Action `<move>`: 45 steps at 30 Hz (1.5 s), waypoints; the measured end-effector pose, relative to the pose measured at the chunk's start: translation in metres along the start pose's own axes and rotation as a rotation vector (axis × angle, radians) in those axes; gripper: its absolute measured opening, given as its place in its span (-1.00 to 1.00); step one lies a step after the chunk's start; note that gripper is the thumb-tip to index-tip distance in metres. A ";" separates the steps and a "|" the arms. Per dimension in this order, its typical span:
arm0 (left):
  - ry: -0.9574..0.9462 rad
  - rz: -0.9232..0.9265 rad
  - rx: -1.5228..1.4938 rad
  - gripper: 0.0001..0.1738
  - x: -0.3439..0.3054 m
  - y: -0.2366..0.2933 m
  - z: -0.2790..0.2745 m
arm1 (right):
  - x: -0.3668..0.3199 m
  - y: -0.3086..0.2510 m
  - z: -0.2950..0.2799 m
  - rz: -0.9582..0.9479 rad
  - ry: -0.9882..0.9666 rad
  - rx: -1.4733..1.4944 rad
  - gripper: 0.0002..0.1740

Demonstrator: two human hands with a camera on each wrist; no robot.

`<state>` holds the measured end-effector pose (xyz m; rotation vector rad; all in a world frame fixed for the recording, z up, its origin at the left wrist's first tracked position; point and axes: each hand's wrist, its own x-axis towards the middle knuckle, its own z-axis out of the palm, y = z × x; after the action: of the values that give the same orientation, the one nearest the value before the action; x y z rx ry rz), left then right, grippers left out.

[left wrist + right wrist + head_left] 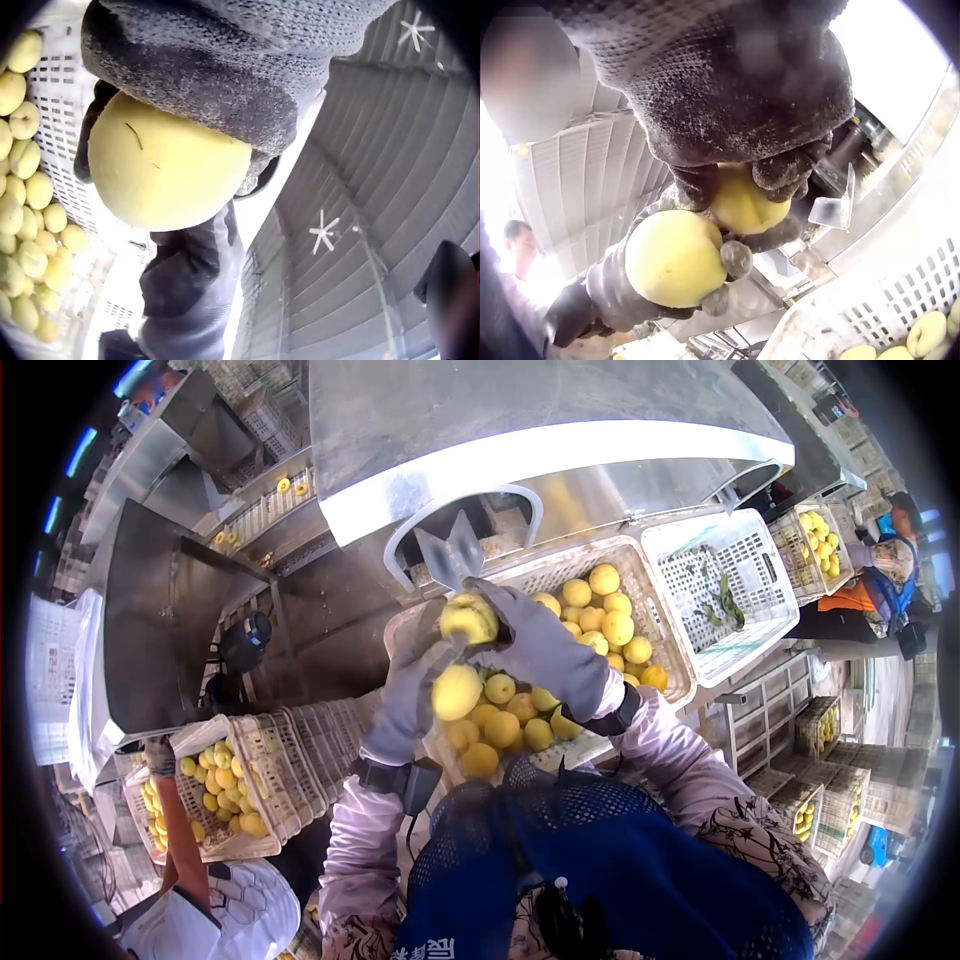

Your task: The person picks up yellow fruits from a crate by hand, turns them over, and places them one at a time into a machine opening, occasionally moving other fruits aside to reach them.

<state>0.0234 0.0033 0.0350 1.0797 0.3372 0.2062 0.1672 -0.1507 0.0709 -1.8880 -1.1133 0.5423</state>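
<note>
Both hands wear grey gloves and are close together over the crates. The left hand (412, 685) (225, 82) holds a round yellow fruit (456, 692) (165, 169) (675, 259), which bears a small dark mark in the left wrist view. A second yellow fruit (470, 622) (746, 199) is pinched under the fingers of the right hand (555, 655) (735, 90), and the left fingertips are close against it. Just beyond that fruit stands a pointed metal piece (455, 550) (832, 210) under a curved metal rim. Gloved fingers partly cover both fruits.
A crate of yellow fruit (682, 660) lies beneath and right of the hands; a white crate (790, 622) with green leaves adjoins it. A large metal housing (540, 445) stands ahead. Another fruit crate (275, 845) is at lower left beside a person in white (250, 900); another person (893, 575) is at far right.
</note>
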 end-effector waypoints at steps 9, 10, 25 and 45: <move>-0.131 0.368 0.688 -0.44 -0.040 -0.045 -0.061 | 0.088 0.063 0.056 -0.030 0.456 -0.323 0.02; -0.101 0.332 0.644 -0.38 -0.051 -0.042 -0.055 | 0.093 0.063 0.061 -0.013 0.508 -0.387 0.01; 0.130 -0.146 -0.608 -0.44 -0.026 -0.008 -0.024 | 0.025 -0.025 0.003 0.380 -0.034 0.103 0.04; -0.106 -0.335 0.144 -0.10 0.017 0.019 -0.021 | 0.003 0.014 -0.006 0.100 0.005 0.238 -0.06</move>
<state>0.0314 0.0347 0.0406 1.1536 0.4361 -0.1759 0.1801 -0.1540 0.0630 -1.7422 -0.9110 0.6947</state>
